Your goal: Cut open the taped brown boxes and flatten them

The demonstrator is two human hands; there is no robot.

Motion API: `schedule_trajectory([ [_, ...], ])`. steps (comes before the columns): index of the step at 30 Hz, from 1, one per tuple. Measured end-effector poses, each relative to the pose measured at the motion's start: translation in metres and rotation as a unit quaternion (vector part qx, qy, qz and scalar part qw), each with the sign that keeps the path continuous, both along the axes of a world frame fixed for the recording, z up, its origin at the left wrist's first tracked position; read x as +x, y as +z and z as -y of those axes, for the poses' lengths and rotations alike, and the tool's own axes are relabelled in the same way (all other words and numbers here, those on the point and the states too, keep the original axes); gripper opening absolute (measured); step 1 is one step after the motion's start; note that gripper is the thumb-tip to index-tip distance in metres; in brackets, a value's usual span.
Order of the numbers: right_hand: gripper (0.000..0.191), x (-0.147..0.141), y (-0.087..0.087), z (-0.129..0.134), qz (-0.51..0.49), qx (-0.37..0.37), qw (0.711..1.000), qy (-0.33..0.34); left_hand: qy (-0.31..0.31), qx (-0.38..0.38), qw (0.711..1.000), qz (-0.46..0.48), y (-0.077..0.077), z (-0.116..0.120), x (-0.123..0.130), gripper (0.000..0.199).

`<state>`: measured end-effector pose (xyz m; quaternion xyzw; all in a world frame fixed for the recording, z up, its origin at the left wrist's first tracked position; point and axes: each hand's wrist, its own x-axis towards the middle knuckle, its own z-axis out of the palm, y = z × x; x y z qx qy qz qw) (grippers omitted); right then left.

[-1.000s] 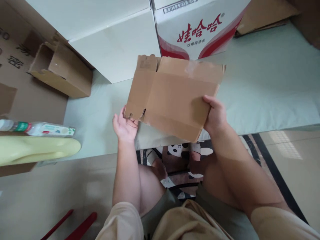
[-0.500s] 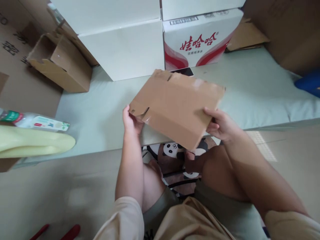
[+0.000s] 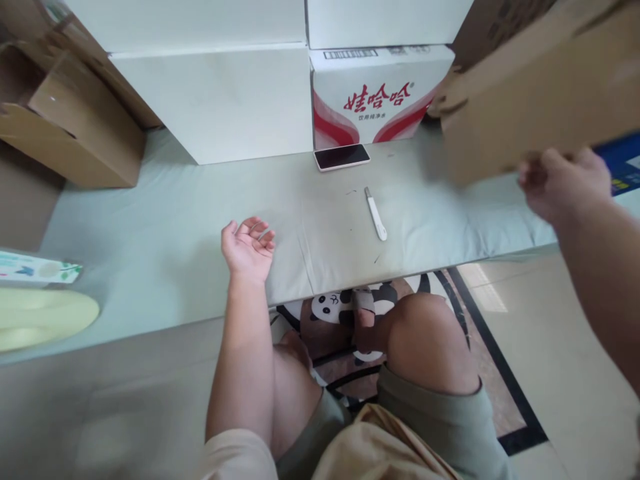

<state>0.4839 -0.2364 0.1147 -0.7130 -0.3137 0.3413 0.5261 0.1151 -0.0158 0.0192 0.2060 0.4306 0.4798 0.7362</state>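
Note:
A flattened brown cardboard box is at the upper right, its lower edge gripped by my right hand. Motion blurs the cardboard a little. My left hand rests palm up over the pale green cloth, fingers loosely curled and apart, with nothing in it. Between the two hands a white utility knife lies on the cloth. Behind the knife a phone with a dark screen lies against the foot of the white carton with red lettering.
Large white boxes stand along the back. An open cardboard box is at the left, near a pale yellow object. Something blue shows at the right. The cloth-covered surface ends just above my knees.
My left hand has let go of the cardboard. My right hand has carried it to the upper right, uncovering the phone and the utility knife. The view has shifted somewhat.

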Motion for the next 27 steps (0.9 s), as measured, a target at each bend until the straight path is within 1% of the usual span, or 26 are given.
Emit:
schedule_trajectory([
  [1, 0.044, 0.001, -0.006, -0.005, 0.019, -0.003, 1.000, -0.004, 0.004, -0.001, 1.000, 0.002, 0.001, -0.001, 0.001, 0.034],
  [3, 0.045, 0.001, -0.025, -0.012, 0.051, -0.006, 0.999, -0.013, 0.010, -0.008, 1.000, 0.003, 0.003, -0.003, 0.003, 0.035],
  [6, 0.044, 0.006, -0.062, -0.015, 0.099, -0.026, 0.994, -0.024, 0.009, -0.019, 1.000, 0.001, 0.004, -0.006, 0.005, 0.035],
  [8, 0.041, 0.010, -0.088, -0.015, 0.141, -0.053, 0.988, -0.039, 0.009, -0.018, 1.000, 0.002, 0.003, -0.007, 0.007, 0.035],
  [10, 0.040, 0.007, -0.110, -0.015, 0.215, -0.095, 0.972, -0.026, 0.007, -0.012, 1.000, 0.005, 0.001, -0.008, 0.008, 0.035],
  [12, 0.042, -0.004, -0.126, -0.015, 0.316, -0.118, 0.941, 0.025, -0.001, -0.007, 1.000, 0.008, 0.000, -0.007, 0.011, 0.035],
  [14, 0.045, -0.020, -0.135, -0.015, 0.413, -0.110, 0.901, 0.076, -0.007, -0.003, 1.000, 0.008, 0.000, -0.004, 0.012, 0.036],
  [15, 0.045, -0.028, -0.138, -0.015, 0.452, -0.105, 0.882, 0.086, -0.009, -0.002, 1.000, 0.008, 0.001, -0.002, 0.013, 0.036],
  [16, 0.044, -0.035, -0.140, -0.014, 0.483, -0.104, 0.865, 0.086, -0.009, 0.000, 1.000, 0.008, 0.002, 0.000, 0.013, 0.036],
  [18, 0.042, -0.043, -0.143, -0.013, 0.524, -0.116, 0.841, 0.072, -0.008, 0.002, 1.000, 0.012, 0.005, 0.004, 0.012, 0.037],
  [20, 0.041, -0.045, -0.145, -0.011, 0.548, -0.120, 0.826, 0.060, -0.006, 0.004, 1.000, 0.018, 0.008, 0.007, 0.010, 0.036],
  [23, 0.040, -0.040, -0.148, -0.011, 0.571, -0.108, 0.812, 0.053, -0.004, 0.013, 1.000, 0.010, 0.014, 0.009, 0.006, 0.038],
  [27, 0.042, -0.039, -0.147, -0.012, 0.572, -0.120, 0.810, 0.051, -0.012, 0.042, 0.999, -0.024, 0.019, 0.013, -0.003, 0.039],
])
